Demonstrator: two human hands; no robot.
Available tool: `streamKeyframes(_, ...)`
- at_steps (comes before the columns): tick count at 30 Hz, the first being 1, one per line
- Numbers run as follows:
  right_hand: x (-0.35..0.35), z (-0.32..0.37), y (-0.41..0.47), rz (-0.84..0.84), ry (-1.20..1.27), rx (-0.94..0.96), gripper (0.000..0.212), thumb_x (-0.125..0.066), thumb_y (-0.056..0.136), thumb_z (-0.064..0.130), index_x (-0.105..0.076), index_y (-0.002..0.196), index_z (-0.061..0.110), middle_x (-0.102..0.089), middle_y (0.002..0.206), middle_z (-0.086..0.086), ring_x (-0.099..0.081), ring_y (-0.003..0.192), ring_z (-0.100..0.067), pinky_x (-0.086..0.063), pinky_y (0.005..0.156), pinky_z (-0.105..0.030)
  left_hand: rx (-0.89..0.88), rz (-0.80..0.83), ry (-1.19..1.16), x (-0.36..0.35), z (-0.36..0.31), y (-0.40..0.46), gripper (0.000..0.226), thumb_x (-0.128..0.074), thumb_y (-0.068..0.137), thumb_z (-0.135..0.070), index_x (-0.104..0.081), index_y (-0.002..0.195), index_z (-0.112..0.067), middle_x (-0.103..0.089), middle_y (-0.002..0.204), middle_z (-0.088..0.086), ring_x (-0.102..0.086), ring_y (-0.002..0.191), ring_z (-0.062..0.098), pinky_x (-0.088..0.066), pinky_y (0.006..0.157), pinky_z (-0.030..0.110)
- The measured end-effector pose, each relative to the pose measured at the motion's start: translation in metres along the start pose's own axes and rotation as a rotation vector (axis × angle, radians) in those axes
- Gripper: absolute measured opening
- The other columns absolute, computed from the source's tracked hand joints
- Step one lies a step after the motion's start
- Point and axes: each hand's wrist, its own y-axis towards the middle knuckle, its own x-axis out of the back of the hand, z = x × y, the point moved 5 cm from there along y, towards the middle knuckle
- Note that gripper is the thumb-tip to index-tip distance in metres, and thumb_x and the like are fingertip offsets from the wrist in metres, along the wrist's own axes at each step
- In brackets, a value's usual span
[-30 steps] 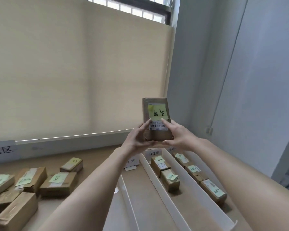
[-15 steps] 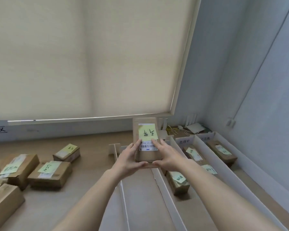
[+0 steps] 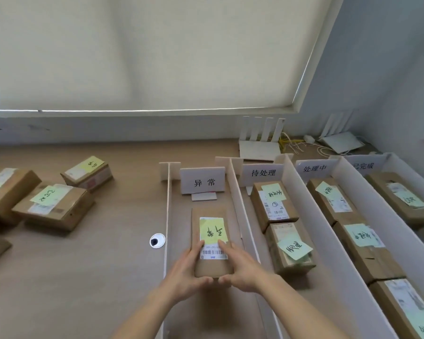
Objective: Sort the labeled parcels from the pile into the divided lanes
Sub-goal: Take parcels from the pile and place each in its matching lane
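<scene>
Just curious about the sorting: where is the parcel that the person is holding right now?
The parcel sits low in the centre of the head view, in the leftmost lane below the 异常 sign, held by the left hand and right hand.

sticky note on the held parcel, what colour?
Yellow-green sticky note with dark handwriting; head view shows it.

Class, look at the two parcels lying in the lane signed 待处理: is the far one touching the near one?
Cannot tell. In the head view the far parcel and the near parcel overlap end to end; no gap or contact shows plainly.
</scene>
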Motion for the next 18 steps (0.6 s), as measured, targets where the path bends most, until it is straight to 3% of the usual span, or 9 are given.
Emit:
streamKeyframes(5, -0.017, -0.027, 0.045, 0.033, -0.02, 0.01, 0.103, -0.072, 0.089, 0.043, 0.002, 0.161, 0.041, 0.001, 0.17, 0.008, -0.012, 0.155, -0.021, -0.02, 0.126, -0.043, 0.042, -0.028, -0.038, -0.02, 0.028, 0.035, 0.105, -0.078, 0.067, -0.051, -0.023, 0.155, -0.036, -0.033, 0.154, -0.012, -0.034, 0.14, 0.008, -0.031, 0.115, 0.028)
streamKeyframes(9, -0.016, -0.032, 0.071, 0.034, -0.071, 0.021, 0.103, -0.07, 0.091, 0.042, 0.005, 0.161, 0.036, 0.003, 0.169, 0.006, -0.02, 0.153, -0.025, -0.025, 0.124, -0.043, 0.048, -0.042, -0.058, -0.021, 0.038, 0.06, 0.107, -0.075, 0.059, -0.058, -0.027, 0.153, -0.04, -0.036, 0.152, -0.013, -0.038, 0.138, 0.008, -0.035, 0.114, 0.033)
streamKeyframes(14, -0.007, -0.03, 0.097, 0.009, -0.107, 0.021, 0.099, -0.066, 0.096, 0.038, 0.008, 0.161, 0.037, 0.015, 0.169, 0.004, -0.023, 0.152, -0.03, -0.026, 0.123, -0.042, 0.063, -0.095, -0.056, -0.015, 0.046, 0.089, 0.102, -0.086, 0.067, -0.039, -0.031, 0.152, -0.037, -0.04, 0.15, -0.013, -0.042, 0.135, 0.008, -0.038, 0.112, 0.031)
streamKeyframes(18, 0.006, -0.03, 0.118, -0.007, -0.118, 0.025, 0.099, -0.067, 0.095, 0.04, 0.008, 0.16, 0.038, 0.014, 0.169, 0.004, -0.026, 0.151, -0.032, -0.028, 0.122, -0.042, 0.061, -0.105, -0.058, -0.003, 0.045, 0.113, 0.101, -0.089, 0.068, -0.032, -0.033, 0.152, -0.034, -0.041, 0.15, -0.011, -0.042, 0.135, 0.01, -0.039, 0.111, 0.032)
